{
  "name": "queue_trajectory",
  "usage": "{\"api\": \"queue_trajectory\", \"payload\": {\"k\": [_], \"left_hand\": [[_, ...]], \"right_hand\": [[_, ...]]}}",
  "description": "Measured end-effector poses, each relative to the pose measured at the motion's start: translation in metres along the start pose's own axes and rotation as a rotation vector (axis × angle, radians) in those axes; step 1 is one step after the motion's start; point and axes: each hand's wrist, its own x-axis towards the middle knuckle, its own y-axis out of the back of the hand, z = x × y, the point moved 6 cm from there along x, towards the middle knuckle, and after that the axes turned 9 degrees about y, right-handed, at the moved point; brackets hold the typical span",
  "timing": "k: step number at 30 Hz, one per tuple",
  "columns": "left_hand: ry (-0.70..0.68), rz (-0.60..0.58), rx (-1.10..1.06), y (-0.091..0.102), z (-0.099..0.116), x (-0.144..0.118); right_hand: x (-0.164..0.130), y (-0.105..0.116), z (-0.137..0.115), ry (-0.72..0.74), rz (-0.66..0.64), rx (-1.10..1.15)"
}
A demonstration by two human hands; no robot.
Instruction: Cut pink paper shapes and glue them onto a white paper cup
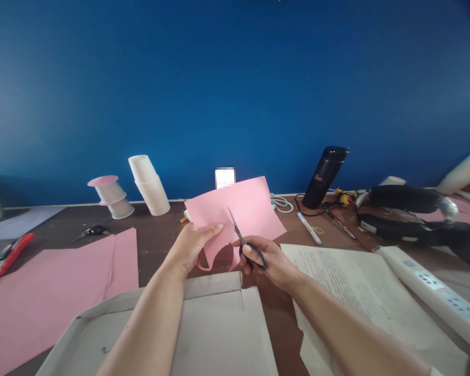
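Your left hand point(194, 241) pinches the pink paper point(238, 214) and holds it up off the table point(160, 235), so the blades can get in. Your right hand point(266, 261) grips the scissors point(245, 243), blades in the paper.

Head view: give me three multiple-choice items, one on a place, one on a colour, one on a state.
1. Where is the black flask?
A. right of the held paper, by the wall
B. in the cardboard tray
C. on the printed sheet

2. What colour is the paper being cut?
A. white
B. pink
C. blue

3. The right hand is:
A. empty
B. gripping scissors
C. flat on the table

Answers: 1 A, it stands at the wall's foot. 2 B, the left hand pinches a pink sheet. 3 B, fingers fill the handles.
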Motion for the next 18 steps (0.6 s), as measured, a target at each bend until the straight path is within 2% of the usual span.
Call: {"api": "queue_trajectory", "payload": {"k": [18], "left_hand": [[0.056,-0.074,-0.094,-0.0034,0.0006,-0.0004]], "right_hand": [[-0.0011,-0.0019,-0.0028,0.022,0.025,-0.027]]}}
